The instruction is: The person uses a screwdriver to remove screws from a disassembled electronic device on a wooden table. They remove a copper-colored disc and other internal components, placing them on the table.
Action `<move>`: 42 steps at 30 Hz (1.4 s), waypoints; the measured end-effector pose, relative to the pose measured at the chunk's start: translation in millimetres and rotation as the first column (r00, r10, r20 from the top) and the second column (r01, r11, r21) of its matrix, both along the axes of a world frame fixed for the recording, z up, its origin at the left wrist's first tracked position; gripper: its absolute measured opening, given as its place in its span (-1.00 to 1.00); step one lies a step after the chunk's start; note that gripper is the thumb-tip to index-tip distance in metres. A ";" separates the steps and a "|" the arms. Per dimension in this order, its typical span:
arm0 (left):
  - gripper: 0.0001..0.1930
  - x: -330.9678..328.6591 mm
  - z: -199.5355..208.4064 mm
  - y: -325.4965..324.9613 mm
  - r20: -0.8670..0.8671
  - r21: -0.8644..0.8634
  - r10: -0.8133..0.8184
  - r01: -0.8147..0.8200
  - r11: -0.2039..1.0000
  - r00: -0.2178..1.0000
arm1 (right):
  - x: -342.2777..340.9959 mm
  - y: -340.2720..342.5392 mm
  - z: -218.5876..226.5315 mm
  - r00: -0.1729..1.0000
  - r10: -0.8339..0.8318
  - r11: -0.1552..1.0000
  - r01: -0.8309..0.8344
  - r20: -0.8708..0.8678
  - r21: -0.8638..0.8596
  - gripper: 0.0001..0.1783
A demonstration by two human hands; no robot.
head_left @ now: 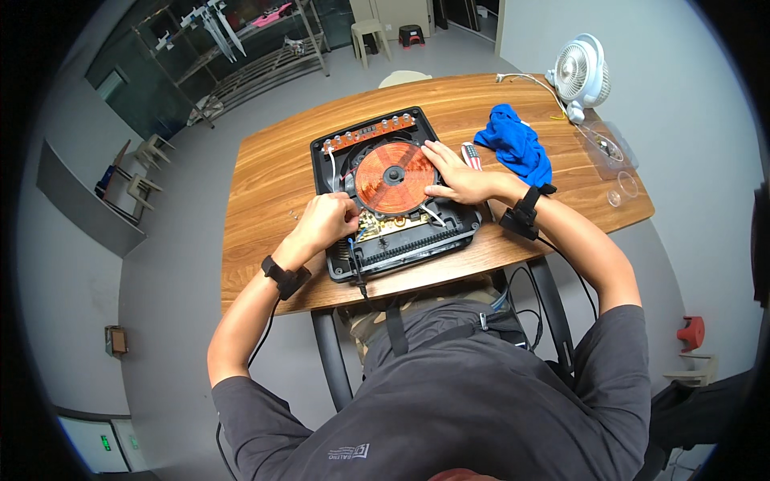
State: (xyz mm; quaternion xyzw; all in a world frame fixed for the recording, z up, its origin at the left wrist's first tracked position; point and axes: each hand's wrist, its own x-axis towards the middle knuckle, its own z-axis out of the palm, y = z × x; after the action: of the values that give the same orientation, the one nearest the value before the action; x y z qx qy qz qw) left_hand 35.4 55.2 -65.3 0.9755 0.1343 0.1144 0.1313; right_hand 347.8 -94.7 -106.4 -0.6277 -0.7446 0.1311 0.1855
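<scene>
An opened induction cooker (409, 255) lies on the wooden table in front of me, its black lower housing uncovered. In its middle sits a round copper coil (385, 172), with an orange control board (367, 131) along the far edge. A gold-toned circuit board (383, 228) shows below the coil. My left hand (327, 220) is closed in a pinch at the coil's lower left, above blue wires (351, 243); what its fingertips hold is hidden. My right hand (461, 175) lies with fingers stretched out over the coil's right rim.
Right of the cooker are a small remote-like handset (472, 157) and a crumpled blue cloth (517, 144). A white fan (579, 72) stands at the far right corner, near a clear plastic tray (607, 149). A black power cord (361, 287) hangs over the table's near edge.
</scene>
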 end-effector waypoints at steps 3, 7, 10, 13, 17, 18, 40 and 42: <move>-0.89 -3.4 -2.0 1.2 0.040 0.008 -0.024 0.023 1.000 0.999 | -1.4 1.7 0.6 1.000 0.002 1.000 -0.002 0.011 0.012 0.05; -0.86 0.0 -4.1 0.4 0.027 0.040 -0.043 0.042 0.998 0.999 | 1.0 -2.0 2.0 0.999 -0.007 1.000 0.007 0.038 0.017 0.05; -0.84 0.1 1.6 0.3 -0.042 -0.088 0.042 -0.046 0.995 0.998 | -3.5 -0.5 12.1 0.990 -0.048 0.997 0.057 0.133 -0.061 0.06; -0.83 -1.3 2.9 2.0 -0.079 -0.078 0.061 -0.067 0.995 0.995 | -9.3 4.9 31.3 0.954 0.003 0.998 0.017 0.300 -0.065 0.04; -0.86 0.6 5.7 -1.9 -0.073 0.053 0.011 -0.007 0.999 0.997 | -25.7 9.6 49.1 0.946 0.109 0.984 -0.060 0.305 -0.166 0.08; -0.88 1.5 6.6 -3.5 -0.078 0.091 -0.005 0.012 0.996 0.997 | -30.1 8.4 49.2 0.929 0.124 0.977 -0.053 0.347 -0.206 0.11; -0.89 13.8 33.4 -7.0 -0.131 0.102 0.023 -0.009 0.995 0.991 | -27.5 14.0 35.5 0.916 0.117 0.984 -0.054 0.383 -0.171 0.19; -0.88 14.3 29.2 2.7 -0.182 0.091 0.047 -0.031 0.995 0.982 | -26.1 15.4 34.9 0.920 0.124 0.982 -0.061 0.371 -0.177 0.18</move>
State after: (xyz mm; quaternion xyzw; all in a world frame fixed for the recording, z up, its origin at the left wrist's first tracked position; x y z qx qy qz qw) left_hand 49.6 57.8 -36.1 0.9839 0.1599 0.0320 0.0730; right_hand 321.7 -79.3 -71.5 -0.6182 -0.7821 0.0756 -0.0203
